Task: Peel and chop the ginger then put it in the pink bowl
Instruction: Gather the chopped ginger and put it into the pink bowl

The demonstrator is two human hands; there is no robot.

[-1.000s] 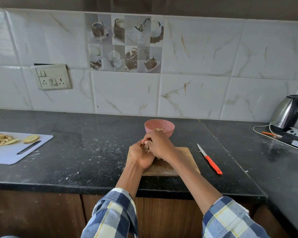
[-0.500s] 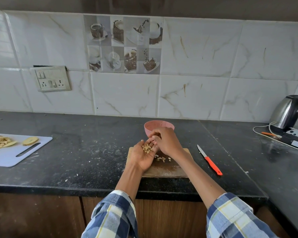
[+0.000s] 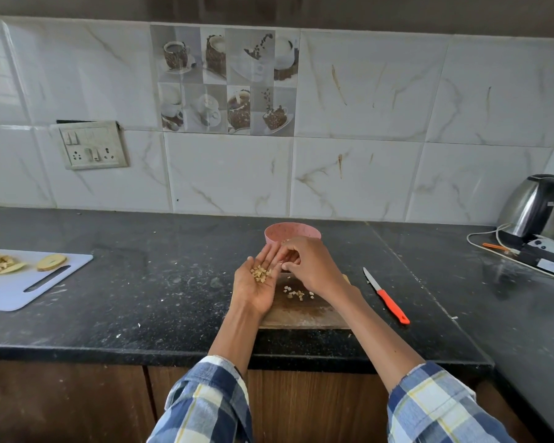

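My left hand (image 3: 256,294) lies palm up over the left end of the wooden chopping board (image 3: 301,313) and carries a small heap of chopped ginger (image 3: 260,273) on straight fingers. My right hand (image 3: 312,266) hovers beside the left fingertips, its fingers curled inward toward the thumb; whether it pinches any ginger is hidden. A few ginger bits (image 3: 296,293) lie on the board below it. The pink bowl (image 3: 280,233) stands just behind both hands, its front rim partly covered by them.
An orange-handled knife (image 3: 387,300) lies on the black counter right of the board. A white cutting board (image 3: 20,289) with ginger slices and scraps sits at far left. A steel kettle (image 3: 531,206) with cables stands at far right.
My hands, pressed together over the board a second ago, have parted. The left palm has turned up with ginger on it and the right hand has drawn slightly away toward the bowl.
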